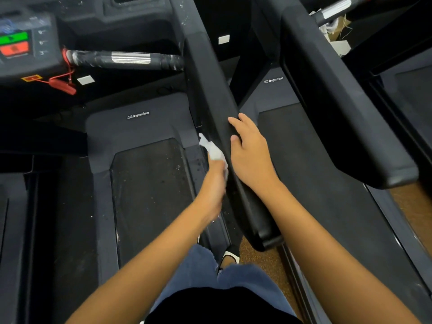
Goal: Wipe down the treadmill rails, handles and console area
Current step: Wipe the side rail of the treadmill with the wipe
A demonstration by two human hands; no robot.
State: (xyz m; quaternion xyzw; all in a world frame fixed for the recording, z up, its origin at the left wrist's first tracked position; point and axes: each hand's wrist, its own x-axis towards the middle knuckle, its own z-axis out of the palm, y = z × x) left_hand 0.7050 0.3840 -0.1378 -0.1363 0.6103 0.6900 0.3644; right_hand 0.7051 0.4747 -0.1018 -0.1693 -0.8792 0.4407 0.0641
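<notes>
Far left, the console (25,43) shows a green button (14,38) above a red button (15,49), and a red safety clip (63,86) hangs on its cord below them. A black handle bar (126,58) with a silver band runs from the console toward the side rail (210,90). Below it lies the dusty treadmill belt (149,195).

The person stands at the belt's right edge in blue jeans (201,272), with one shoe (231,254) showing. The left hand (214,183), blurred, holds a white cloth (214,149) bunched in its fingers and presses it against the inner face of the side rail, about halfway along. The cloth pokes out past the fingertips.

The right hand (247,150) rests on top of the same rail just beside the cloth. Its fingers are relaxed and slightly spread, laid over the far edge, and the thumb lies on the top surface.

To the right stands a second treadmill, its belt (304,171) and thick black rail (339,113) running alongside.
</notes>
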